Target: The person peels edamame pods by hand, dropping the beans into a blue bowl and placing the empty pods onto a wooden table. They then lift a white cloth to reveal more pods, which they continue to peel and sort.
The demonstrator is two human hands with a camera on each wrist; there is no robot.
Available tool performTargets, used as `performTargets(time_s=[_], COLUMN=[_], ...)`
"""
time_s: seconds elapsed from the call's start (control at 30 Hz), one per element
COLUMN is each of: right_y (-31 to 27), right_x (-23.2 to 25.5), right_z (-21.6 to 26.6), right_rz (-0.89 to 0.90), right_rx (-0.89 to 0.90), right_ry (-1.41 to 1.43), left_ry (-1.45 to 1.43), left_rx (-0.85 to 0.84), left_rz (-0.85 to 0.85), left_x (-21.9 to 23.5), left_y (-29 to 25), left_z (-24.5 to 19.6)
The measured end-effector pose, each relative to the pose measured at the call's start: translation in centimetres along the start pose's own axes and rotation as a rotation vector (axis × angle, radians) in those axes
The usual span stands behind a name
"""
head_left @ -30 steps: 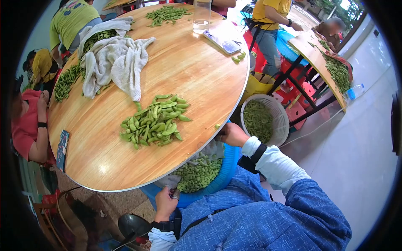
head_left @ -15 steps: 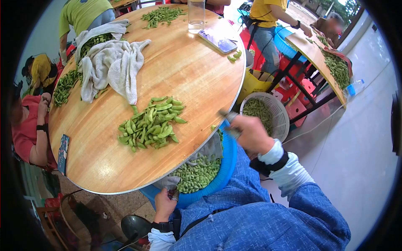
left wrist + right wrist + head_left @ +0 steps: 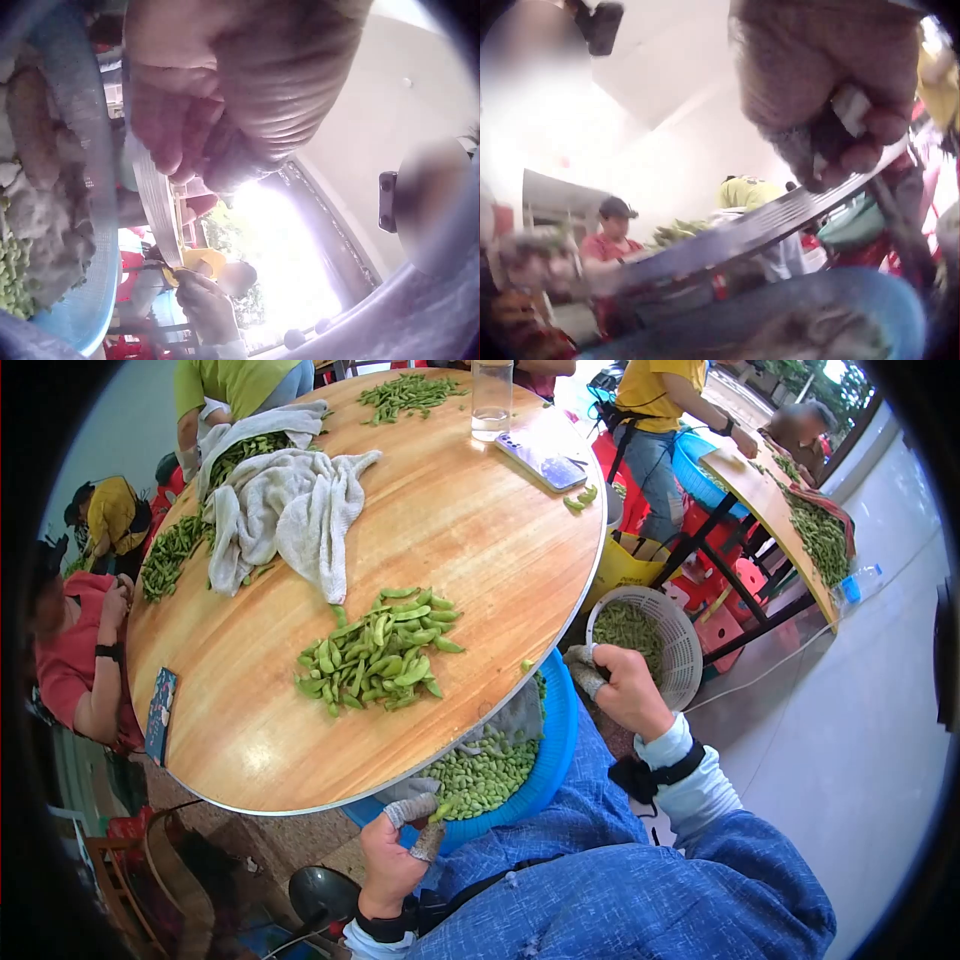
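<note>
My left hand (image 3: 395,860), with grey wraps on thumb and forefinger, pinches a green soybean pod (image 3: 441,813) over the near side of a blue basin (image 3: 567,730). Shelled green beans (image 3: 485,775) and a grey cloth (image 3: 520,715) lie inside that basin, partly under the table edge. My right hand (image 3: 635,690) is raised beside the table edge, between the basin and a white basket. Its wrapped thumb and forefinger stand a little apart, and nothing shows between their tips. A pile of whole soybean pods (image 3: 380,650) lies on the round wooden table (image 3: 480,550).
The white basket (image 3: 690,650) on the floor to the right holds green husks. Farther back on the table are a pale towel (image 3: 290,510), a phone (image 3: 540,460) and a glass (image 3: 491,405). Other people sit or stand around this table and a second table (image 3: 745,475).
My right hand has moved from the table edge out to the right, toward the white basket. My left hand has risen from the basin's rim, and a pod now shows in its fingers.
</note>
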State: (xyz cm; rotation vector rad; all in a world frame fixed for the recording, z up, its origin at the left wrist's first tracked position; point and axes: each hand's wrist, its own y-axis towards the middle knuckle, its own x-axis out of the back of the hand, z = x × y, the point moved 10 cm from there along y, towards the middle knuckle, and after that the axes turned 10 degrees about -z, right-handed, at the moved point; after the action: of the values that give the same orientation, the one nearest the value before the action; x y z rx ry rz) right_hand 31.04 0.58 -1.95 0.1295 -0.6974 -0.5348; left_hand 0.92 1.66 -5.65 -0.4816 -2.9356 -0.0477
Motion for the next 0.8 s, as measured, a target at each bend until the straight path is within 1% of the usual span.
performTargets(time_s=[0.07,0.1,0.17,0.2,0.23,0.3,0.33,0.37,0.47,0.5,0.57,0.6,0.63,0.67,0.73,0.77,0.8], right_y=[0.0,-0.1,-0.6,-0.8,-0.8,-0.7,-0.7,-0.6,0.4,0.8,0.2,0.0,1.2,2.4,3.4,3.0,2.1], right_x=[-1.3,-1.8,-4.3,-5.9,-7.2,-8.1,-8.2,-7.4,-3.6,-3.0,-4.1,-4.9,-3.3,0.0,4.4,3.3,2.1], right_z=[-0.3,-0.6,-2.9,-4.1,-4.2,-2.8,-1.4,1.1,6.1,7.2,5.5,4.2,2.3,1.5,-0.4,-0.6,-0.4], right_rz=[0.162,0.244,0.358,0.415,0.447,0.506,0.538,0.582,0.269,0.210,0.266,0.294,0.165,-0.027,-0.216,-0.129,-0.045], right_rx=[0.060,0.091,0.158,0.194,0.235,0.264,0.278,0.280,0.350,0.391,0.458,0.492,0.401,0.361,0.229,0.245,0.254], right_ry=[-0.257,-0.389,-0.503,-0.559,-0.626,-0.646,-0.652,-0.614,-0.292,-0.311,-0.397,-0.438,-0.523,-0.576,-0.733,-0.648,-0.563], left_ry=[0.000,-0.044,-0.141,-0.112,-0.080,-0.001,0.047,0.095,-0.077,-0.088,-0.104,-0.071,-0.041,-0.012,-0.135,-0.197,-0.188], left_rx=[-0.054,-0.016,0.061,0.049,0.039,0.006,-0.014,-0.034,0.061,0.103,0.190,0.169,0.149,0.127,0.217,0.264,0.267], left_rz=[-0.002,-0.025,-0.068,-0.057,-0.049,-0.025,-0.008,0.009,-0.061,-0.060,-0.057,-0.046,-0.036,-0.029,-0.081,-0.108,-0.103], left_x=[-0.1,0.0,0.0,-0.2,-0.3,-0.5,-0.5,-0.5,0.3,0.2,0.1,0.2,0.2,0.2,0.9,1.1,1.0], left_y=[0.4,0.5,0.1,0.0,-0.2,-0.2,-0.3,-0.4,-0.7,-0.8,-1.1,-1.1,-1.1,-1.1,-1.5,-1.7,-1.8], left_z=[-0.9,-0.4,1.0,1.4,1.9,1.6,0.9,0.5,2.5,3.0,4.0,3.8,3.4,3.2,4.5,5.1,5.3])
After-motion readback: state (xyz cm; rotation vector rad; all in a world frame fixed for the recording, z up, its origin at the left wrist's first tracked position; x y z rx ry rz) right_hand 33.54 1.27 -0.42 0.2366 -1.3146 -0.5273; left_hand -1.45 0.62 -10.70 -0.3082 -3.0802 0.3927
